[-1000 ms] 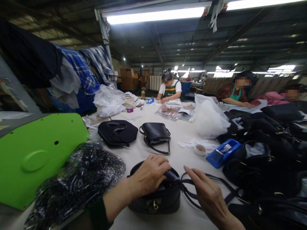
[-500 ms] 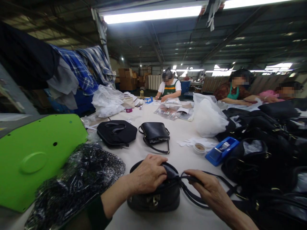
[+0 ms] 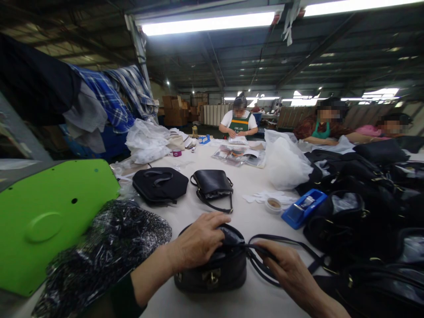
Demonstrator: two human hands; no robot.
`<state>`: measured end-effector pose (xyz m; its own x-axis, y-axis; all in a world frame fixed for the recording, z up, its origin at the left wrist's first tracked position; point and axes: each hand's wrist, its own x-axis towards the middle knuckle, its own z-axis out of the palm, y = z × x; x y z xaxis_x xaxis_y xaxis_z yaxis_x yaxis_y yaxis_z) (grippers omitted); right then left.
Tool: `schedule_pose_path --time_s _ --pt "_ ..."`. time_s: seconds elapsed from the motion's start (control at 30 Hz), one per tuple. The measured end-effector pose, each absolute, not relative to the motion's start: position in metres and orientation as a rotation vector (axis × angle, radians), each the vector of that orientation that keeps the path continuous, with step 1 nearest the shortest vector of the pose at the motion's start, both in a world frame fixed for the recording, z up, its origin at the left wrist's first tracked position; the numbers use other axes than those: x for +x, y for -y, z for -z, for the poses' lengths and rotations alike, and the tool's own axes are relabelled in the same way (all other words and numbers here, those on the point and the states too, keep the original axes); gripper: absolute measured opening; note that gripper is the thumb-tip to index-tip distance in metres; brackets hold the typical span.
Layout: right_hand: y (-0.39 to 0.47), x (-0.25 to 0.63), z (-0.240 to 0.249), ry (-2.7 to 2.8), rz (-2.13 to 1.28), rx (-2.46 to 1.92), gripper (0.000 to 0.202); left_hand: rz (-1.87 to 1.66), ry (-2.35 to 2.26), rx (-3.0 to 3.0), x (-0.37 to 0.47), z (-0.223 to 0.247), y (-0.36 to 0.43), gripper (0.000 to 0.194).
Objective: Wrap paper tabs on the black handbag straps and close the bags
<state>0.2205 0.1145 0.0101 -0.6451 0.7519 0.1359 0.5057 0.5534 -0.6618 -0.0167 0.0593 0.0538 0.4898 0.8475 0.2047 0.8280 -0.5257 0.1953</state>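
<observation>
A small black handbag (image 3: 228, 274) with a gold clasp stands upright on the pale table in front of me. My left hand (image 3: 200, 238) lies over its top, with the fingers curled onto the edge of the opening. Part of that opening shows behind the fingers, with greyish stuffing inside. Beside the bag, my right hand (image 3: 281, 260) is closed around its black strap (image 3: 258, 247), pulled out to the right. More of the strap loops below and behind that hand. Some fingertips of both hands are hidden.
Beyond the bag lie another black bag (image 3: 213, 183) and a flat black case (image 3: 160, 185). At right are a blue tape dispenser (image 3: 303, 210), a tape roll (image 3: 273, 204) and piled black bags (image 3: 357, 185). A green board (image 3: 66, 212) and black netting-like wrap (image 3: 115, 238) occupy the left. Co-workers sit opposite.
My left hand has shifted slightly left, and the bag's opening shows more. The right hand keeps hold of the strap. The co-worker opposite has raised their head and moved their hands.
</observation>
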Motion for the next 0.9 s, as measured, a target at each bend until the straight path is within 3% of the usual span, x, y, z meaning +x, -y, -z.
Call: schedule_pose_path --time_s 0.57,0.77,0.9 --pt "-0.115 0.212 -0.008 2.351 -0.791 -1.022 0.027 -0.033 -1.397 2.403 -0.003 -0.065 -0.069 0.043" --pt "-0.127 0.219 -0.001 2.293 -0.639 -1.01 0.024 -0.249 -1.526 2.463 -0.003 -0.06 -0.058 0.049" --pt "-0.133 0.224 0.009 2.23 -0.559 -0.97 0.025 -0.314 -1.714 2.498 -0.004 -0.057 -0.056 0.078"
